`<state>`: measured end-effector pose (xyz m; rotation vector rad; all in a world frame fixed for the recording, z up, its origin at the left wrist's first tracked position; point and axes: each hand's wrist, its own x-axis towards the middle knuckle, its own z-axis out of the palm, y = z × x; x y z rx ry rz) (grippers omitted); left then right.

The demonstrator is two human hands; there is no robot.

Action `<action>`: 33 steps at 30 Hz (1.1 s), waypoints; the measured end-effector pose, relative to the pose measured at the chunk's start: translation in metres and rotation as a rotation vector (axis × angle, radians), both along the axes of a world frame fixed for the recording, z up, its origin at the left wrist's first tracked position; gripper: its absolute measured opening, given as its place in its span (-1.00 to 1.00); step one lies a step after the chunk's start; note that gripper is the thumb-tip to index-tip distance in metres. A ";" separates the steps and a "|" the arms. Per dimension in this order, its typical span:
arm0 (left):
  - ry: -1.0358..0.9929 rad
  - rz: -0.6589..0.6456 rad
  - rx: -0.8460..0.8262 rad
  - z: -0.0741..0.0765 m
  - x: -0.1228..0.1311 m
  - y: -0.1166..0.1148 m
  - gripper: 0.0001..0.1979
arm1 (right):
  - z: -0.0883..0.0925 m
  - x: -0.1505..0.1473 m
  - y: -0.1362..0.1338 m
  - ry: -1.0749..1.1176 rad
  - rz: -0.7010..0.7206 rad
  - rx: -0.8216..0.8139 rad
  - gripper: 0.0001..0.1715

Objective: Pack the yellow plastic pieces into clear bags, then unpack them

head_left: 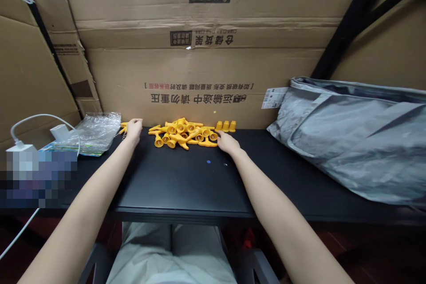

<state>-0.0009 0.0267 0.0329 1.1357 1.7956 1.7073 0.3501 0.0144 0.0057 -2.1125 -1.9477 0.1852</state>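
A pile of yellow plastic pieces (181, 133), with cup-shaped ends and curved arms, lies on the black tabletop against the cardboard. My right hand (229, 143) is at the pile's right edge, its fingers bent together against a yellow plastic piece (213, 136). Left of the pile, my left hand (134, 129) is closed with the fingertips pointing right; whatever they hold is hidden. Beside its wrist lie a few more yellow pieces (123, 127) and what looks like a thin chain. Three yellow cups (226, 126) stand in a row behind my right hand.
A cardboard sheet (199, 66) with printed text walls off the back. On the right lies a large grey bag (353, 137). Clear plastic bags (100, 131), a white charger (23, 159) and its cable are at the left. A small blue bit (208, 162) lies in front of the pile.
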 end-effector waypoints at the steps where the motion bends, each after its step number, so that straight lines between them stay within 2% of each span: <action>1: -0.107 -0.020 -0.018 0.004 0.009 -0.004 -0.84 | -0.002 0.000 0.001 0.033 0.023 0.033 -0.44; 4: -0.248 -0.112 0.033 0.005 0.031 -0.018 -0.80 | -0.006 -0.001 0.005 0.073 0.098 0.060 -0.47; 8: -0.183 -0.178 0.059 -0.012 0.042 -0.030 -0.81 | -0.006 -0.008 0.004 0.064 0.082 0.056 -0.56; 13: 0.143 -0.168 0.087 -0.028 0.038 -0.030 -0.83 | -0.002 -0.015 -0.002 0.052 0.000 0.115 -0.65; 17: 0.462 -0.209 0.141 -0.027 0.042 -0.037 -0.79 | -0.006 -0.013 0.000 0.071 -0.061 0.173 -0.70; 22: 0.776 -0.292 0.275 -0.024 0.049 -0.047 -0.73 | -0.006 -0.010 0.001 0.128 -0.036 0.347 -0.72; 25: 0.877 -0.334 0.356 -0.021 0.052 -0.052 -0.65 | 0.003 -0.013 -0.004 0.129 0.039 0.487 -0.68; 28: 0.925 -0.343 0.432 -0.016 0.055 -0.058 -0.55 | 0.014 -0.022 -0.012 0.130 0.175 0.587 -0.66; 33: 0.964 -0.350 0.483 -0.010 0.062 -0.067 -0.48 | 0.023 -0.048 -0.026 0.133 0.611 0.725 -0.74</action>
